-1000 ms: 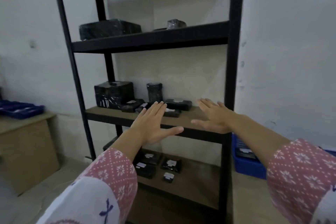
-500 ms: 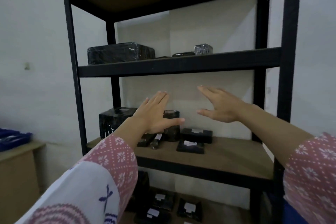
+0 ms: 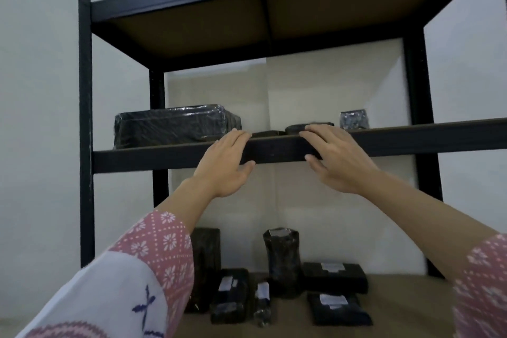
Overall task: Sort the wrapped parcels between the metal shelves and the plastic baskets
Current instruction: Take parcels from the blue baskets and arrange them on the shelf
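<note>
Both my hands are raised to the front edge of the upper metal shelf (image 3: 411, 138). My left hand (image 3: 226, 164) has straight fingers reaching over the edge, just right of a large black-wrapped parcel (image 3: 175, 126). My right hand (image 3: 336, 156) has flat fingers lying over the edge, its fingertips at a low flat black parcel (image 3: 297, 128). Another thin flat parcel (image 3: 267, 133) lies between the two hands. A small shiny wrapped parcel (image 3: 353, 119) stands further right. Neither hand holds anything.
The lower shelf (image 3: 406, 299) carries several black parcels with white labels: a tall box (image 3: 207, 261), an upright cylinder (image 3: 282, 258) and flat packs (image 3: 336, 276). Black uprights (image 3: 85, 118) frame the rack. White walls stand behind and beside it.
The view tilted up the rack. Both hands rose from in front of the lower shelf to the upper shelf's front edge, fingers now reaching over it.
</note>
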`<state>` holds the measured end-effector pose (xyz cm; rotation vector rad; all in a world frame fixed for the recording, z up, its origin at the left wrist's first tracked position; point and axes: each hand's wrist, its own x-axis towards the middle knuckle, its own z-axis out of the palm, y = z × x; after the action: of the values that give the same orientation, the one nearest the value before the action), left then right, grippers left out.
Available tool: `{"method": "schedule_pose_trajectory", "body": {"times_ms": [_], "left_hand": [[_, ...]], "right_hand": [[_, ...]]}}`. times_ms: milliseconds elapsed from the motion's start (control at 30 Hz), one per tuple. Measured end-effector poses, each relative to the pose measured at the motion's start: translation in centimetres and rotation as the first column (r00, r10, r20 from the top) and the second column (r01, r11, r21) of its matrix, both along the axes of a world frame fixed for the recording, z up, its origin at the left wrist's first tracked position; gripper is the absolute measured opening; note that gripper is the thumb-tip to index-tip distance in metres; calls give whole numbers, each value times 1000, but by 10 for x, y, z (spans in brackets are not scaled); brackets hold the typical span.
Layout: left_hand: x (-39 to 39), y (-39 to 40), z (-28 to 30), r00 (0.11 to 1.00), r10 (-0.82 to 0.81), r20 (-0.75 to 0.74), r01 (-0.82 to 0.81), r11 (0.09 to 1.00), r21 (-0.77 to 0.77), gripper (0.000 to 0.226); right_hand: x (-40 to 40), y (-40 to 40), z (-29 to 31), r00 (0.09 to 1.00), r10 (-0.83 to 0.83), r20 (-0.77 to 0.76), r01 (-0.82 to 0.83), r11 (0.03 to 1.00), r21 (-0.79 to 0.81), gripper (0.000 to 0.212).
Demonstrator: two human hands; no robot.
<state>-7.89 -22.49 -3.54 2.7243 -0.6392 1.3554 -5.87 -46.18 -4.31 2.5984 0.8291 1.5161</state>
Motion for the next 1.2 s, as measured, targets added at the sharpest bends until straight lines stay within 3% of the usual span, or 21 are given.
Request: {"method": "schedule_pose_trajectory", "body": {"times_ms": [133,233,333,433,567,667,733,833,1067,1200], "left_hand": [[36,43,18,998,-56,4,56,998,19,49],[58,71,30,997,-71,5,70,993,92,66],[73,91,33,994,-105,-30,109,980,169,72],[80,97,26,989,-132,64,120,979,165,60],[91,99,19,956,-175,237,146,980,138,44],[95,101,18,940,-200,277,164,975,149,44],[97,101,18,930,-202,306,161,975,153,44],[100,101,15,920,-199,339,155,976,150,42],[103,101,13,916,-210,343,168,975,146,44],[100,99,12,916,-194,350,159,979,126,42]], "right_hand": [[20,46,22,999,-31,-40,34,998,57,54],[32,65,46,997,-25,-78,29,998,48,57],[45,76,79,988,-32,-150,31,999,-7,46],[66,82,109,963,-103,-250,78,991,-107,51],[104,88,124,923,-277,-266,178,922,-342,55],[128,93,121,839,-382,-386,204,881,-427,57],[137,95,120,766,-387,-514,190,900,-393,58],[144,95,120,738,-350,-577,180,926,-332,61],[110,89,113,770,-100,-631,50,994,-98,57],[59,91,103,835,41,-549,-67,997,-27,46]]}}
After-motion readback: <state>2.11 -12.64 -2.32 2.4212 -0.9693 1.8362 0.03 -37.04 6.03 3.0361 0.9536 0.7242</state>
